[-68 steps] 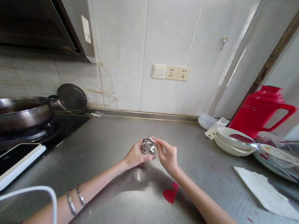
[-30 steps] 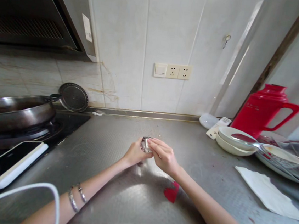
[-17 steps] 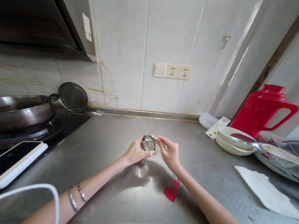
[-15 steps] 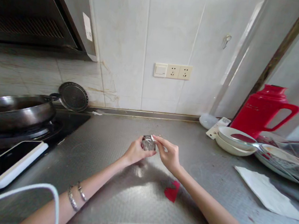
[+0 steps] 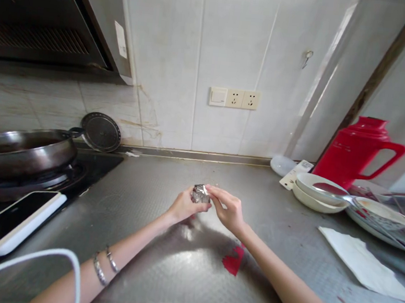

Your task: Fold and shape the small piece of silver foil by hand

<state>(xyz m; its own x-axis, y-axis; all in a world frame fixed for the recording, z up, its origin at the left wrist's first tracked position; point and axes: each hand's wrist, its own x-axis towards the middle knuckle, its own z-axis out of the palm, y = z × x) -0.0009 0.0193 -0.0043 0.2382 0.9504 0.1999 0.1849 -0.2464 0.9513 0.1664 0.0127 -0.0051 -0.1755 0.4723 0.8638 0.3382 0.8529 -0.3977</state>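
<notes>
Above the steel counter (image 5: 160,275), my left hand (image 5: 184,208) is closed around a small, shiny, silvery glass-like block (image 5: 200,194), its thumb along the near side. What kind of thing the block is does not show clearly. My right hand (image 5: 228,208) meets it from the right, its fingertips pinched together at the top right edge. A small white bit shows at those fingertips; its kind is too small to make out. A torn red scrap (image 5: 233,261) lies on the counter below my right forearm.
To the left are a pan (image 5: 25,152) on the black hob (image 5: 88,173) and a phone (image 5: 9,227) with a white cable (image 5: 50,252). On the right stand a red thermos (image 5: 352,153), stacked bowls (image 5: 316,199) and dishes, with a white paper sheet (image 5: 364,265) in front.
The right fingers have shifted slightly over the block's top edge, and the block looks a little tilted. Both hands stay in nearly the same place; the whole view has moved slightly.
</notes>
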